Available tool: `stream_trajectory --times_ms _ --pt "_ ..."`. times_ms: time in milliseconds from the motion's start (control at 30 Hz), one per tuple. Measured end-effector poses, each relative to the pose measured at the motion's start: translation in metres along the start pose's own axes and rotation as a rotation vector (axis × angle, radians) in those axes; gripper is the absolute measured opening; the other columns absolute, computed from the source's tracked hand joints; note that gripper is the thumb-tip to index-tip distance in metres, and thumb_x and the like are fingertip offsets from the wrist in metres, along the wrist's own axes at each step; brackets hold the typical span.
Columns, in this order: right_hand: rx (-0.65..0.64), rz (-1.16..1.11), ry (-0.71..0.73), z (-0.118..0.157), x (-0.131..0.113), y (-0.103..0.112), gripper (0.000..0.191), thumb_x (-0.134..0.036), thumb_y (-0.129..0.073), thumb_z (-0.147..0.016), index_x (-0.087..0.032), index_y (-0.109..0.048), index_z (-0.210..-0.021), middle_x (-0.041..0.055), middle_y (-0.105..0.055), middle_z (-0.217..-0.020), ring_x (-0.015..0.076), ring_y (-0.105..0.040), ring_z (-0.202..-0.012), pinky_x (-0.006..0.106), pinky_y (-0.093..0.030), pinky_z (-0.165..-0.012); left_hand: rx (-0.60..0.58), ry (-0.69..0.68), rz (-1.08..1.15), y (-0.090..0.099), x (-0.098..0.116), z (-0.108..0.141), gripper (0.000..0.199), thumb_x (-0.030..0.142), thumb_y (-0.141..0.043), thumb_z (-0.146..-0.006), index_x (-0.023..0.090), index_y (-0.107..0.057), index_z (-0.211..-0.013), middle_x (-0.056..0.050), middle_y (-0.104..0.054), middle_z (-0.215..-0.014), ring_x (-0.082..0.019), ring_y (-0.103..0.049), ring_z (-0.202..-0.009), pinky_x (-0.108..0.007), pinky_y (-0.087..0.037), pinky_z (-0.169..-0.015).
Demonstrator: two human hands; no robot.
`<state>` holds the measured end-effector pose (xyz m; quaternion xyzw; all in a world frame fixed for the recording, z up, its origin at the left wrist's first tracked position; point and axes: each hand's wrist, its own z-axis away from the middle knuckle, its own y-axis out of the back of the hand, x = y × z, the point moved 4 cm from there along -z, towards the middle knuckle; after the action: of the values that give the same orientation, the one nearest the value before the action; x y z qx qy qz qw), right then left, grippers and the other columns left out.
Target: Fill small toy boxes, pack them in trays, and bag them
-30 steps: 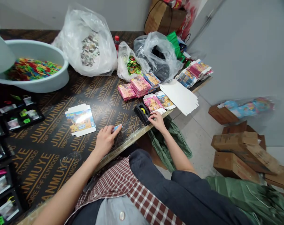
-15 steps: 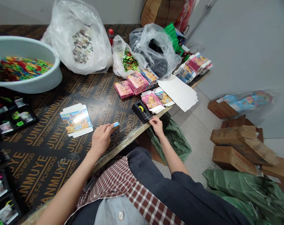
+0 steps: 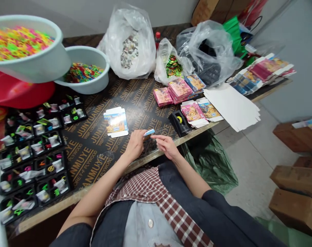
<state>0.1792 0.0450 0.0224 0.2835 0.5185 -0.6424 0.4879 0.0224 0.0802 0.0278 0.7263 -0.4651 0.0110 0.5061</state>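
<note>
Near the table's front edge my left hand (image 3: 135, 145) is closed around a small printed box (image 3: 149, 132), whose light blue end sticks out past the fingers. My right hand (image 3: 167, 146) meets that end from the right. Its index finger points at the box, with thumb and fingers drawn together; whatever lies between them is too small to make out. A black tape dispenser (image 3: 180, 124) with a yellow core stands just right of my right hand. Left of the hands lies a flat, unfolded blue-and-yellow carton (image 3: 116, 122) with white flaps.
Pink boxes (image 3: 180, 88) are stacked behind the dispenser, beside flat pink cartons (image 3: 194, 113) and white sheets (image 3: 233, 104). Black trays (image 3: 49, 144) with small toys fill the left, below tubs (image 3: 87, 85) of colourful pieces. Plastic bags (image 3: 131, 44) line the back.
My right hand has left the tape dispenser and come over to the box in my left hand. The view has swung left, showing more trays and tubs.
</note>
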Motion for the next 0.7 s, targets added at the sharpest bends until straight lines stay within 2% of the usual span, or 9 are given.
stream_trajectory --times_ms 67,133,267,333,467,533,600,633,700 --pt "-0.061 -0.094 -0.052 -0.009 0.004 -0.013 0.032 -0.039 -0.078 -0.07 -0.015 -0.077 -0.091 -0.0125 -0.031 -0.041 0.0028 -0.017 -0.038 0.024 -0.01 -0.045 0.032 -0.02 0.033 0.001 -0.001 0.002 0.028 0.009 -0.04 -0.094 0.017 -0.051 -0.118 -0.008 -0.061 -0.099 -0.02 -0.055 -0.088 -0.033 -0.043 -0.078" --pt "-0.089 -0.146 -0.089 -0.015 0.008 -0.016 0.03 -0.037 -0.077 -0.069 -0.014 -0.077 -0.089 -0.0131 -0.029 -0.037 0.0029 -0.015 -0.037 0.024 -0.009 -0.044 0.058 -0.048 0.048 0.002 -0.001 0.003 0.026 0.009 -0.04 -0.095 0.017 -0.051 -0.117 -0.008 -0.061 -0.1 -0.019 -0.054 -0.089 -0.032 -0.043 -0.078" --pt "-0.108 -0.171 -0.125 -0.021 0.015 -0.013 0.03 -0.038 -0.076 -0.072 -0.013 -0.076 -0.088 -0.0127 -0.029 -0.035 0.0036 -0.016 -0.036 0.023 -0.01 -0.042 -0.003 -0.046 0.0 0.0 -0.001 0.003 0.029 0.009 -0.039 -0.094 0.018 -0.057 -0.116 -0.009 -0.061 -0.104 -0.02 -0.053 -0.092 -0.033 -0.043 -0.078" --pt "-0.082 -0.142 -0.118 -0.023 0.017 -0.011 0.032 -0.041 -0.077 -0.071 -0.014 -0.075 -0.087 -0.0122 -0.031 -0.034 0.0038 -0.017 -0.036 0.022 -0.012 -0.041 0.001 -0.033 -0.024 -0.001 -0.001 0.0 0.024 0.014 -0.043 -0.095 0.019 -0.062 -0.11 -0.009 -0.061 -0.103 -0.021 -0.053 -0.092 -0.033 -0.043 -0.078" --pt "0.07 0.057 -0.107 -0.026 0.025 -0.001 0.048 -0.061 -0.071 -0.075 -0.013 -0.073 -0.078 -0.0064 -0.043 -0.035 0.0051 -0.027 -0.032 0.021 -0.017 -0.037 0.114 -0.003 -0.054 -0.004 -0.001 -0.005 0.016 0.024 -0.051 -0.096 0.019 -0.066 -0.092 -0.007 -0.062 -0.09 -0.019 -0.053 -0.083 -0.032 -0.042 -0.073" --pt "0.088 0.093 -0.226 -0.026 0.034 0.004 0.064 -0.074 -0.056 -0.08 -0.012 -0.071 -0.073 0.0006 -0.054 -0.04 0.008 -0.038 -0.032 0.02 -0.024 -0.035 0.134 0.013 -0.053 -0.006 0.002 -0.002 0.017 0.023 -0.051 -0.097 0.02 -0.066 -0.089 -0.006 -0.062 -0.087 -0.019 -0.053 -0.081 -0.032 -0.041 -0.072" --pt "0.047 0.033 -0.365 -0.024 0.043 0.008 0.072 -0.08 -0.046 -0.081 -0.013 -0.07 -0.073 0.0077 -0.065 -0.053 0.0134 -0.053 -0.039 0.023 -0.038 -0.037 0.117 -0.004 -0.013 -0.007 0.008 0.006 0.017 0.021 -0.05 -0.096 0.02 -0.066 -0.091 -0.006 -0.064 -0.089 -0.018 -0.055 -0.082 -0.032 -0.043 -0.074" --pt "0.029 -0.004 -0.39 -0.023 0.045 0.01 0.068 -0.079 -0.05 -0.08 -0.014 -0.07 -0.074 0.0093 -0.069 -0.06 0.0159 -0.06 -0.046 0.025 -0.045 -0.042 0.096 -0.025 0.023 -0.008 0.011 0.012 0.016 0.021 -0.051 -0.096 0.021 -0.067 -0.092 -0.007 -0.065 -0.091 -0.018 -0.057 -0.084 -0.033 -0.044 -0.076" --pt "0.029 -0.028 -0.329 -0.025 0.043 0.015 0.051 -0.066 -0.07 -0.072 -0.015 -0.071 -0.078 0.0083 -0.073 -0.07 0.0181 -0.067 -0.059 0.029 -0.054 -0.056 0.078 -0.007 0.099 -0.007 0.012 0.023 0.012 0.027 -0.057 -0.092 0.022 -0.067 -0.097 -0.008 -0.066 -0.101 -0.021 -0.06 -0.095 -0.037 -0.047 -0.086"
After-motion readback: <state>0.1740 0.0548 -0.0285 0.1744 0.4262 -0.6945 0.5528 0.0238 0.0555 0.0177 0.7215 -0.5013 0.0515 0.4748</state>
